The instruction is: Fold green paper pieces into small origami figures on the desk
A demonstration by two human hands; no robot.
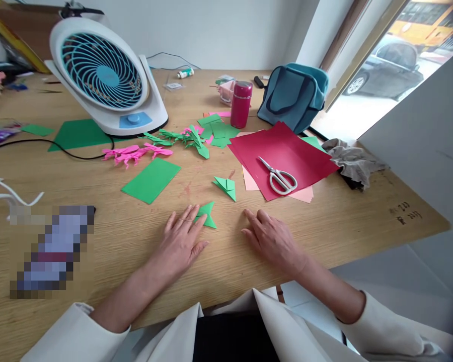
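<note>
My left hand (pixel 181 241) lies flat on the wooden table (pixel 324 231), fingers spread, its fingertips touching a small folded green paper piece (pixel 207 215). My right hand (pixel 272 240) rests flat on the table to the right of that piece, fingers stretched out and holding nothing. A second folded green paper piece (pixel 226 187) lies a little farther away. A flat green paper rectangle (pixel 151 180) lies to the left. White-handled scissors (pixel 279 177) rest on a red paper sheet (pixel 283 156).
A white and teal fan (pixel 105 75) stands at the back left with a black cable. Pink paper figures (pixel 134 153) and green paper figures (pixel 184 137) lie mid-table. A maroon flask (pixel 241 103), a blue bag (pixel 292 95) and a grey cloth (pixel 353 162) sit at the right.
</note>
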